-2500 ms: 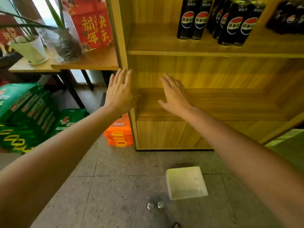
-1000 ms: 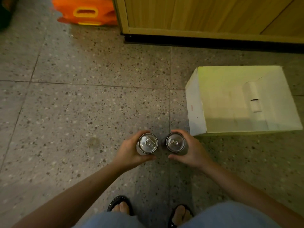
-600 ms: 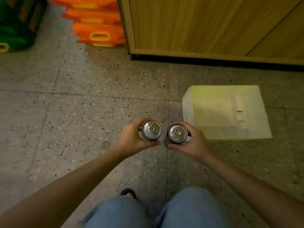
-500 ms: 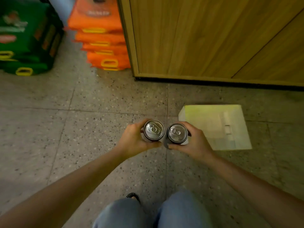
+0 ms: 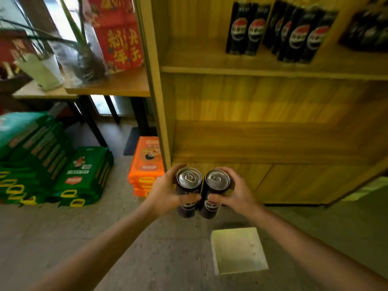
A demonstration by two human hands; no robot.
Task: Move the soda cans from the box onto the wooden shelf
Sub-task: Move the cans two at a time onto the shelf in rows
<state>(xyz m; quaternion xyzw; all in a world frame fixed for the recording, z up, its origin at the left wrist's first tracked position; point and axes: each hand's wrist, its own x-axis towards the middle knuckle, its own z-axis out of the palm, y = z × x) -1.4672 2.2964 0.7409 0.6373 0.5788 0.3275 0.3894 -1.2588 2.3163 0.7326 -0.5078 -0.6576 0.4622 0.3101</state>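
My left hand [image 5: 165,193] grips a tall black soda can [image 5: 187,192], and my right hand [image 5: 238,193] grips a second black soda can [image 5: 214,193]. Both cans are upright, side by side and touching, held in front of the lower edge of the wooden shelf [image 5: 262,141]. The white box [image 5: 238,249] lies on the floor below my right forearm, and nothing shows inside it. Several black soda cans [image 5: 279,30] stand in rows on the upper shelf board.
Orange packs [image 5: 144,164] are stacked on the floor by the shelf's left side. Green packs [image 5: 52,164] are piled further left. A small wooden table [image 5: 109,85] holds potted plants [image 5: 69,51] and a red box [image 5: 117,32]. Speckled tile floor surrounds the box.
I lifted both cans from floor level up to the height of the lower shelf. The view rose from the floor to the shelf, and the box now lies below my hands.
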